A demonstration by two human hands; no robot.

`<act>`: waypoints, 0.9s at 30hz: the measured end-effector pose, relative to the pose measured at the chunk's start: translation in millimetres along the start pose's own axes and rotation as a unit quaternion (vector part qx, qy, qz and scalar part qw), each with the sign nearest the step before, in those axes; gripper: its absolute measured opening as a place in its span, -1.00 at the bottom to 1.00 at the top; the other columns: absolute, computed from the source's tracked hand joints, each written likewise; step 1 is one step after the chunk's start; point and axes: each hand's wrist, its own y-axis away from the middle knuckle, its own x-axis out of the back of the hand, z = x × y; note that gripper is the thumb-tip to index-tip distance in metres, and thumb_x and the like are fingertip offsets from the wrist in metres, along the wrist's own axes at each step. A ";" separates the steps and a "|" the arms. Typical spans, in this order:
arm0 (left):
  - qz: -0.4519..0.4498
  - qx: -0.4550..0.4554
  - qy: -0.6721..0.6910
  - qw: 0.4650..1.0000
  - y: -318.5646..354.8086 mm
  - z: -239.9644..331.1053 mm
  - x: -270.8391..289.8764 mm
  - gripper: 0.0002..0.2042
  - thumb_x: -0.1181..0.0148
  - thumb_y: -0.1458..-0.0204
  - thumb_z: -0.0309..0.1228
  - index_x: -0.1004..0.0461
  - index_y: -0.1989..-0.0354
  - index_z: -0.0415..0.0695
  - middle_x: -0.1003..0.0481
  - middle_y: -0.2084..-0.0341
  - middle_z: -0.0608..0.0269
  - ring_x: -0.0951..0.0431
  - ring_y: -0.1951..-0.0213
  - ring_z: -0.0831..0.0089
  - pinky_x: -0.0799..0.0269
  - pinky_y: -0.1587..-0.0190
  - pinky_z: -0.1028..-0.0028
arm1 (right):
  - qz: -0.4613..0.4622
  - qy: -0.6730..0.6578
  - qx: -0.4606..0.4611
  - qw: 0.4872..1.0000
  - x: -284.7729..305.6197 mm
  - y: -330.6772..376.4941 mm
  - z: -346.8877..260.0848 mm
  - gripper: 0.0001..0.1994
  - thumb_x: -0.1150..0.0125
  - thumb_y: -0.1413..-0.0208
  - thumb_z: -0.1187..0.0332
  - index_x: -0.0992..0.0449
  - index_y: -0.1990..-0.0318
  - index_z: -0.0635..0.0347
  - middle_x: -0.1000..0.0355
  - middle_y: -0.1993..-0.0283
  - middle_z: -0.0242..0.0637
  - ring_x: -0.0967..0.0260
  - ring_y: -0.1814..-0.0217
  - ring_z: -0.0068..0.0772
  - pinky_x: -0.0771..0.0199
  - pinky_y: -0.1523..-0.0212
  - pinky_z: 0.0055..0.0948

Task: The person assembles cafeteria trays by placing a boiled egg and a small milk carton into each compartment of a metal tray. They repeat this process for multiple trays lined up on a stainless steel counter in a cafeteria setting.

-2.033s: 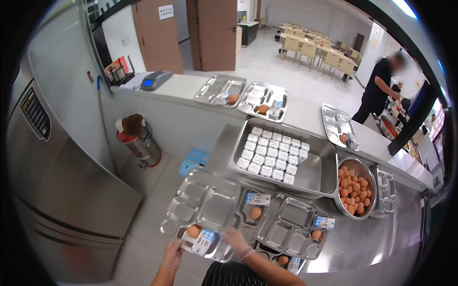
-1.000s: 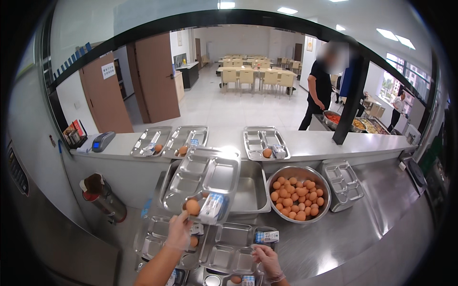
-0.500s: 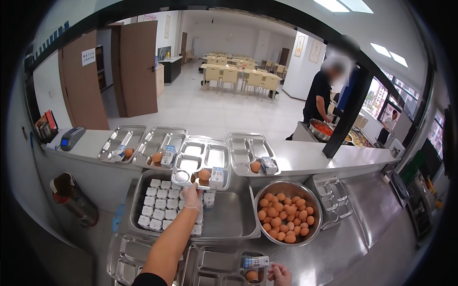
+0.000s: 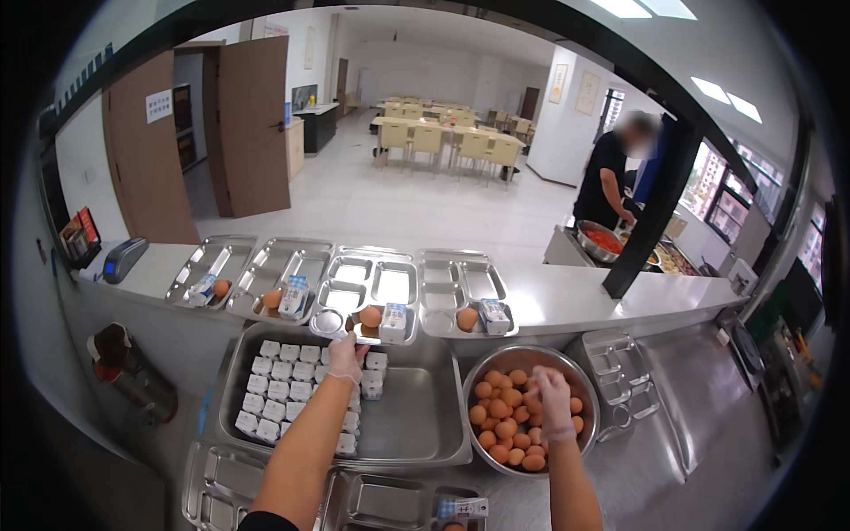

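Observation:
My gloved left hand (image 4: 344, 356) grips the near edge of a metal compartment tray (image 4: 343, 294) on the counter ledge. That tray bears a brown egg (image 4: 370, 316) and a small blue-and-white drink carton (image 4: 393, 323). Over the round steel bowl (image 4: 571, 370) hovers my gloved right hand (image 4: 552, 403), its fingers curled together; whether anything is in them is hidden. Brown eggs (image 4: 501, 410) fill much of the bowl. Beneath my left forearm, rows of white-topped cartons (image 4: 277, 389) stand in a deep rectangular steel pan (image 4: 412, 411).
Other trays (image 4: 460, 276) with eggs and cartons line the ledge. Nearer me lie two trays (image 4: 385, 501), one holding a carton (image 4: 462, 508). Stacked trays (image 4: 611, 361) stand right of the bowl. A dark post (image 4: 651, 232) rises from the ledge; a person (image 4: 606, 181) works beyond it.
My right hand has left the carton on the near tray and moved up over the egg bowl. The tray in my left hand now sits lined up beside the others on the ledge.

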 end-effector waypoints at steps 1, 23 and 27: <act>-0.003 0.015 -0.012 1.000 -0.2 -1.5 -3.3 -0.84 -0.04 -0.07 -0.46 -0.38 0.25 -0.29 -0.41 0.39 0.18 -0.47 0.41 0.46 -0.56 0.45 0.55 | 0.016 -0.033 0.008 0.999 0.2 -39.8 16.9 -0.83 -0.07 -0.13 0.38 -0.42 0.19 0.28 -0.38 0.44 -0.36 -0.24 0.59 -0.66 -0.19 0.62 -0.69; -0.026 -0.078 -0.005 0.997 -3.1 -20.2 -28.6 -0.72 -0.18 -0.04 -0.25 -0.46 0.35 -0.28 -0.49 0.49 0.17 -0.54 0.46 0.41 -0.50 0.45 0.54 | -0.060 -0.058 -0.095 0.992 -15.9 -210.6 77.3 -0.89 -0.06 0.03 0.49 -0.41 0.52 0.36 -0.37 0.66 -0.15 -0.38 0.67 -0.34 -0.43 0.65 -0.43; -0.042 -0.095 -0.164 0.981 58.9 4.3 5.2 -0.70 -0.05 -0.11 -0.19 -0.44 0.34 -0.24 -0.53 0.51 0.17 -0.55 0.47 0.40 -0.46 0.37 0.44 | 0.018 0.133 -0.040 0.990 26.2 -177.8 50.8 -0.86 -0.07 -0.12 0.31 -0.37 0.31 0.19 -0.34 0.65 -0.36 -0.27 0.64 -0.60 -0.23 0.66 -0.58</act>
